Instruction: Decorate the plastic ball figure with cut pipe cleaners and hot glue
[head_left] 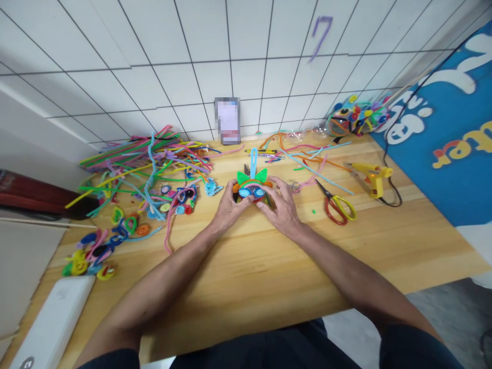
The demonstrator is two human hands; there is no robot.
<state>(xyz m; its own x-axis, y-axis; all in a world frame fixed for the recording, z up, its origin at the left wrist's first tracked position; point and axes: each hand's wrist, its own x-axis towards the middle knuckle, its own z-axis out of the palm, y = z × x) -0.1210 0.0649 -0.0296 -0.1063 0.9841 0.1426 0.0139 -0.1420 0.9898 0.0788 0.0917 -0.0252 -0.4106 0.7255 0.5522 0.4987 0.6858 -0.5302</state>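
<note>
Both hands hold a small pipe-cleaner figure on the wooden table. It has green pointed ears, blue coiled eyes, orange and red coils and a light blue loop standing up on top. My left hand grips its left side with the fingers curled around it. My right hand grips its right side, thumb toward the front. The figure's lower part is hidden by my fingers.
A heap of coloured pipe cleaners and several coiled discs lie at the left. Red and yellow scissors, a yellow glue gun with its cord, finished figures, a phone against the tiled wall, a white box.
</note>
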